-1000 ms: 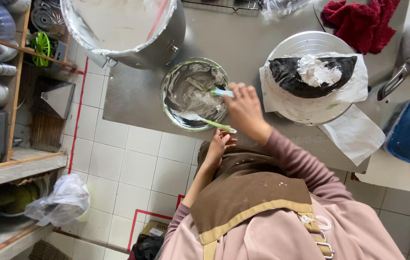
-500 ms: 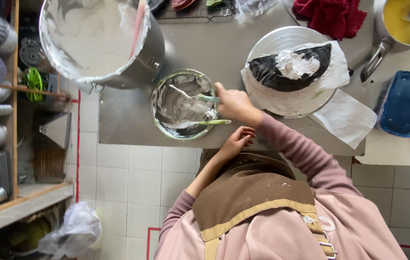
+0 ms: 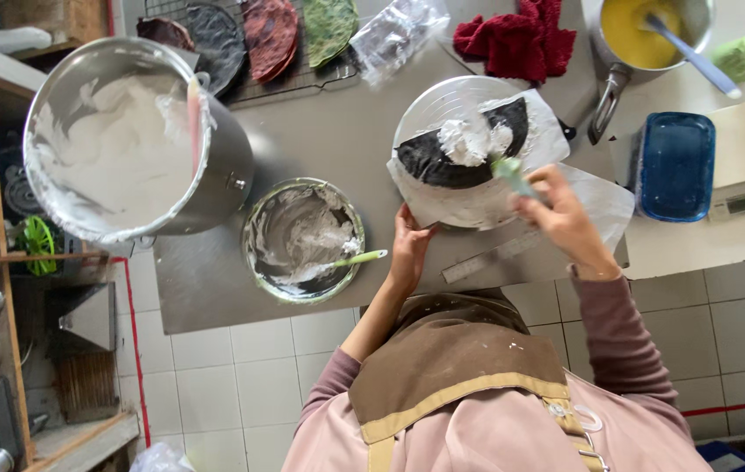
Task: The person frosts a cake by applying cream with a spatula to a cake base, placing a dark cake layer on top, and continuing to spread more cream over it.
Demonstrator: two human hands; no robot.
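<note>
My right hand [image 3: 558,212] is shut on a pale green spatula [image 3: 509,170], whose tip rests on a lump of white cream [image 3: 470,140]. The cream lies on a black half-round crepe [image 3: 442,166], which sits on white paper over a round metal plate [image 3: 429,105]. My left hand [image 3: 409,247] touches the near edge of that paper, fingers resting flat. To the left stands a glass bowl [image 3: 269,218] smeared with cream, with a second green spatula [image 3: 350,260] lying in it.
A big steel pot [image 3: 224,175] of white cream with a pink spatula [image 3: 193,114] stands far left. Behind are a rack of coloured crepes [image 3: 272,35], a plastic bag [image 3: 394,31], a red cloth [image 3: 512,35] and a saucepan of yellow custard [image 3: 643,31]. A blue container [image 3: 674,166] and scale [image 3: 744,157] sit right.
My right hand has left the glass bowl and carried the spatula with cream over to the black crepe. My left hand has moved up to the paper's edge.
</note>
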